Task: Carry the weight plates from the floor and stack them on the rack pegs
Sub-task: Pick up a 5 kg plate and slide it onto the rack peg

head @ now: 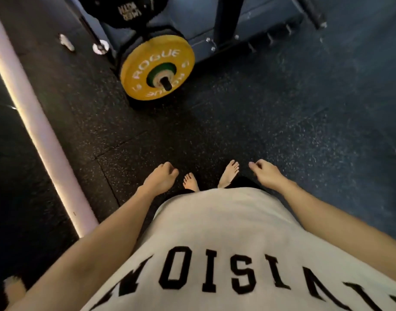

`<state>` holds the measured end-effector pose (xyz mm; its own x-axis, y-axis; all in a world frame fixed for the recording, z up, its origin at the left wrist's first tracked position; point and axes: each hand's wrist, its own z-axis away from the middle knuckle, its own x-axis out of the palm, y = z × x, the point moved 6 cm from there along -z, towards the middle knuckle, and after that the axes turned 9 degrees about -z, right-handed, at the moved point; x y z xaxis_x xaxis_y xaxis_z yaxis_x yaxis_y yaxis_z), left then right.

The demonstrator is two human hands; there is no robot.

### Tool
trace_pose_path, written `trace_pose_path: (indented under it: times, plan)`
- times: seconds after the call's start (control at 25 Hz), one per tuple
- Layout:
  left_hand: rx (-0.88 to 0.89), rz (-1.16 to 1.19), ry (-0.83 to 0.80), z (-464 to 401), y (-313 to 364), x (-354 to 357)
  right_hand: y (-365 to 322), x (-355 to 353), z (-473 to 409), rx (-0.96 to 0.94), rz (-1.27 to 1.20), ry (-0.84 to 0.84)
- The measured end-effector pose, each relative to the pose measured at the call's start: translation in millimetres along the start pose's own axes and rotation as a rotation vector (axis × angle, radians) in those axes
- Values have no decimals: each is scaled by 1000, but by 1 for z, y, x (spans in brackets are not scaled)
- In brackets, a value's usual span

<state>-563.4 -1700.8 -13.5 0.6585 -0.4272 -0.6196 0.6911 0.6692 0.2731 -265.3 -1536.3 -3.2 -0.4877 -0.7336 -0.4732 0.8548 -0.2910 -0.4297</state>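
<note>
The person stands barefoot on the speckled rubber floor (pixel 237 122), both arms hanging down. The left hand (pixel 161 179) and the right hand (pixel 265 173) hold nothing, fingers loosely curled. At 11 o'clock, well apart from both hands, a yellow ROGUE plate (pixel 143 72) sits on a rack peg (pixel 166 83), with a smaller green plate (pixel 158 71) in front of it.

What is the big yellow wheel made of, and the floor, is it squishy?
The yellow weight plate looks like matte rubber: dull, even colour with white printed letters and no shine. The small green plate in front of it looks similar. The peg through them seems black metal or plastic; hard to tell. The floor looks like speckled rubber gym tile, with visible seams, so probably slightly squishy.
</note>
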Motion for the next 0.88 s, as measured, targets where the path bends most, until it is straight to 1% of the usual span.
trace_pose_path:
  times: [0.12,0.28,0.36,0.48,0.6,0.68,0.76,0.88]
  plan:
    - [61,-110,-129,-9,21,10,58,-6,14,130,-125,37]
    - [74,-173,-237,-26,58,16,111,-22,35,247,-445,162]
    - [95,-233,-268,-36,87,22,145,-33,44,300,-590,223]
    - [119,-323,-309,-47,146,39,206,-45,60,378,-695,279]
    - [116,-360,-307,-59,212,59,268,-55,72,460,-684,302]
    - [146,-368,-305,-64,270,79,310,-72,79,495,-707,311]
    - [216,-421,-273,-64,329,93,348,-91,82,530,-824,309]
    - [281,-478,-156,-68,403,104,385,-133,79,540,-983,307]
